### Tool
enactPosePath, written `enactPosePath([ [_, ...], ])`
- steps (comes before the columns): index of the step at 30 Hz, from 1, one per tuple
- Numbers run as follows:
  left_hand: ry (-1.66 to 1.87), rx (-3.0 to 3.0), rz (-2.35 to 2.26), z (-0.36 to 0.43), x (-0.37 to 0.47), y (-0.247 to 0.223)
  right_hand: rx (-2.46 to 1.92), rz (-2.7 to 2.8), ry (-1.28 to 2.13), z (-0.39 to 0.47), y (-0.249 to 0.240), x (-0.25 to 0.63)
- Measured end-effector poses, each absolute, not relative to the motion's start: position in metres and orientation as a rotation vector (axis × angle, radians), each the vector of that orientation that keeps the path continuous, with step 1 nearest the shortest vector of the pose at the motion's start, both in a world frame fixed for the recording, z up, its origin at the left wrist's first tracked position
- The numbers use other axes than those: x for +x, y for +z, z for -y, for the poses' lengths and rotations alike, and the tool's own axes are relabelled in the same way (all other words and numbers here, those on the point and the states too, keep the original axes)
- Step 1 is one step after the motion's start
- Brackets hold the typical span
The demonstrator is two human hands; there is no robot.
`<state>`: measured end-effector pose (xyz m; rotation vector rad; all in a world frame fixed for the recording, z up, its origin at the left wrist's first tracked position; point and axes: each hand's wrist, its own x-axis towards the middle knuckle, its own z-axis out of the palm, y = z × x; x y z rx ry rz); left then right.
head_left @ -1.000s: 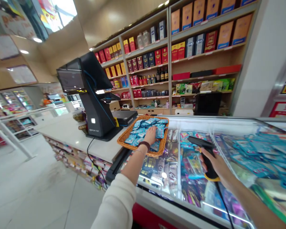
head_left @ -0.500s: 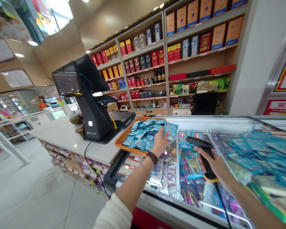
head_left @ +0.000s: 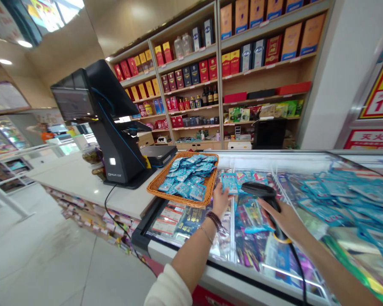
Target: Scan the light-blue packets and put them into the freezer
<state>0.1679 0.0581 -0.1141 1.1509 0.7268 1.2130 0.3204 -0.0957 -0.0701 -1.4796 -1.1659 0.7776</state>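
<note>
My left hand (head_left: 221, 199) pinches a blue packet (head_left: 230, 182) by its lower left side, holding it over the glass top of the freezer. Gripped in my right hand (head_left: 282, 219) is a black barcode scanner (head_left: 261, 190), its head pointing left toward the packet and its cable hanging down. Just left of my left hand, a wicker basket (head_left: 178, 198) holds a heap of small blue packets (head_left: 187, 176). More blue packets (head_left: 341, 195) lie spread on the right part of the freezer.
On the white counter (head_left: 79, 187) at the left stands a black cash register (head_left: 105, 127), its cable (head_left: 107, 208) running down the front. The glass-topped freezer (head_left: 191, 272) spans the front. Behind rise shelves of boxes (head_left: 191, 74). Far left, a person (head_left: 47, 132) is visible.
My left hand has moved the packet right, away from the basket and closer to the scanner. The scanner stays in my right hand. The whole view has shifted slightly.
</note>
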Motion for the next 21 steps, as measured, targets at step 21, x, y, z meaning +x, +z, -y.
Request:
enactPosePath([
  [21,1.347,1.071,-0.780,-0.0547,0.1702,-0.1136,-1.521,1.273,0.694,0.1054,-0.0632,0.3133],
])
